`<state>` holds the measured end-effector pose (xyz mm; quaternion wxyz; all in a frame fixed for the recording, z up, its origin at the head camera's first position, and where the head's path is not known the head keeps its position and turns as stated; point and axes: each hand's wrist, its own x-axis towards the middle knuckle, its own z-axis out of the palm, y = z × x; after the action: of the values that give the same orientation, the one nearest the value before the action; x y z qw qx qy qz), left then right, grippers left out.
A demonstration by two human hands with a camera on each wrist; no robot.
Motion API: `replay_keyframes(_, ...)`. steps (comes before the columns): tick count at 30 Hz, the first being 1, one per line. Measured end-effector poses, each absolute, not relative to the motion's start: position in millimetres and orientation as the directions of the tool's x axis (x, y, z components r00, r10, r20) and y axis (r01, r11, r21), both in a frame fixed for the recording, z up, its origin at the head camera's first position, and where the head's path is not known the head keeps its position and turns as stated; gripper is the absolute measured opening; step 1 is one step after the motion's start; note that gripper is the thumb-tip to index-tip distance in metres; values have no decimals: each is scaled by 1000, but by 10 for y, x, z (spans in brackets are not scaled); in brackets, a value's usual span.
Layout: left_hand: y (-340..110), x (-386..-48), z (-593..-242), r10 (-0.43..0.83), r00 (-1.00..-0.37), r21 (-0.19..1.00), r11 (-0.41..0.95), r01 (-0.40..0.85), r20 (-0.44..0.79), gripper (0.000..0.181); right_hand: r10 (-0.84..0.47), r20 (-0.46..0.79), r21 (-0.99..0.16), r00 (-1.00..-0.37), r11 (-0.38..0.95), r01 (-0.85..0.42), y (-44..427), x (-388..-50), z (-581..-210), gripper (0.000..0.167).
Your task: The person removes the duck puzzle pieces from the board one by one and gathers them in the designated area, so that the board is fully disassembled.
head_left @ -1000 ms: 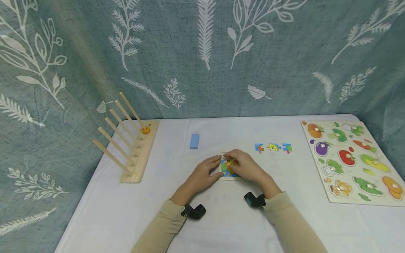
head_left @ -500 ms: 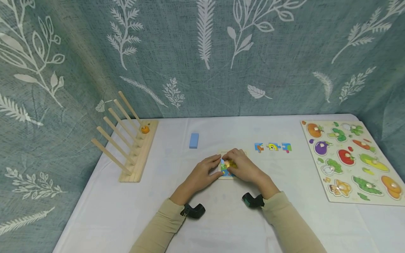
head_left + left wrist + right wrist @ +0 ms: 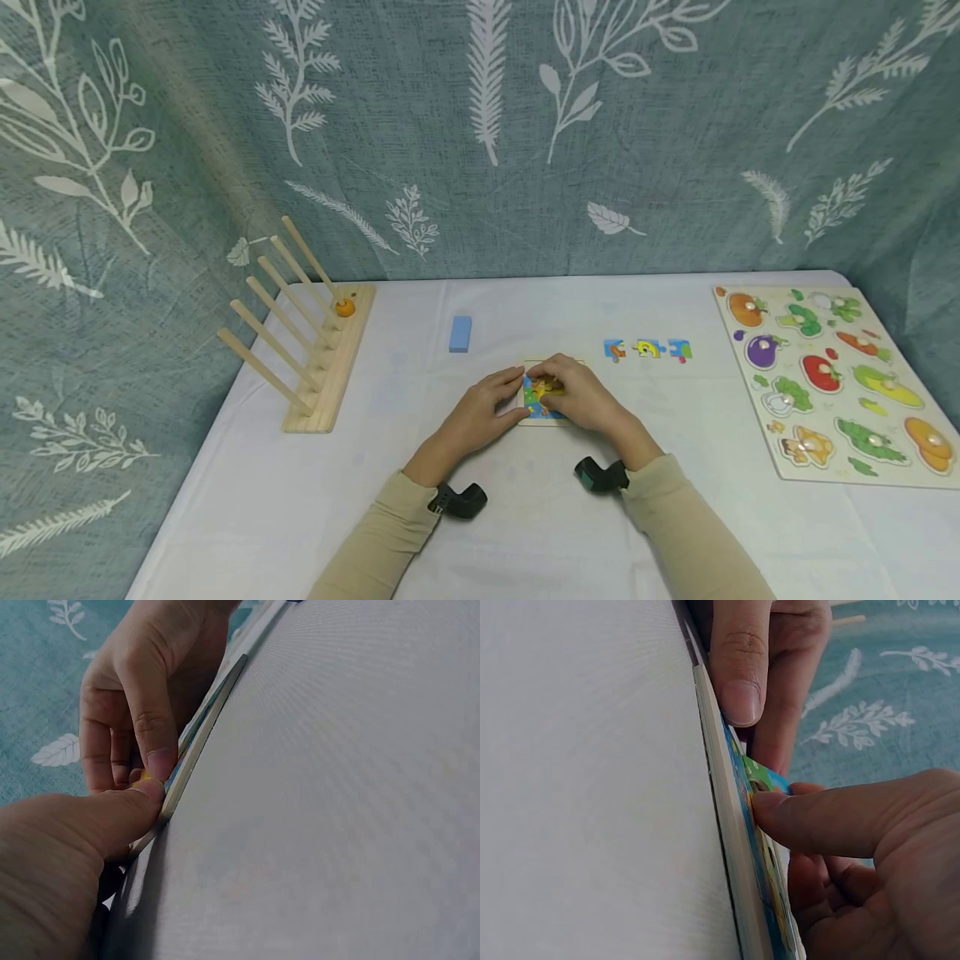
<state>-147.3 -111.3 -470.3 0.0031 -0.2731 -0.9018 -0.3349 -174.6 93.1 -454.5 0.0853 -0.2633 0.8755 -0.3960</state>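
A small wooden jigsaw board (image 3: 547, 422) with a bright printed picture lies between both hands. My left hand (image 3: 483, 408) rests against its left side, fingers fairly straight, with the thumb on the board near the front left. From the right, my right hand (image 3: 581, 396) reaches over the board. In the right wrist view its thumb and fingers pinch a jigsaw piece (image 3: 761, 774) with green and blue on it, tilted up from the board's surface. Much of the picture is hidden beneath the right hand. Three loose jigsaw pieces (image 3: 648, 349) lie in a row behind and to the right.
A blue block (image 3: 461, 334) lies behind the left hand. At the left stands a wooden rack (image 3: 330, 383) with several slanted pegs and an orange ring-like piece (image 3: 345, 308). A vegetable peg puzzle (image 3: 840, 383) covers the table's right side. A patterned curtain (image 3: 525, 208) hangs behind.
The right hand's fingers have shifted only slightly over the board. The left hand has stayed at the board's left side, and the loose pieces lie as before.
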Motion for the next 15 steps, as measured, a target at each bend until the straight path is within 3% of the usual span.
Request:
replay_keyframes(8,-1119,-1478,-4708,483,-856,604,631,487,185,58,-547,72,-712,-834,558,-427,921,-1755,-4518,38)
replay_keyframes(15,-1118,-1471,-4711,488,-850,606,621,498,199,57,-510,59,-741,-858,554,-380,1055,-1782,-4463,36)
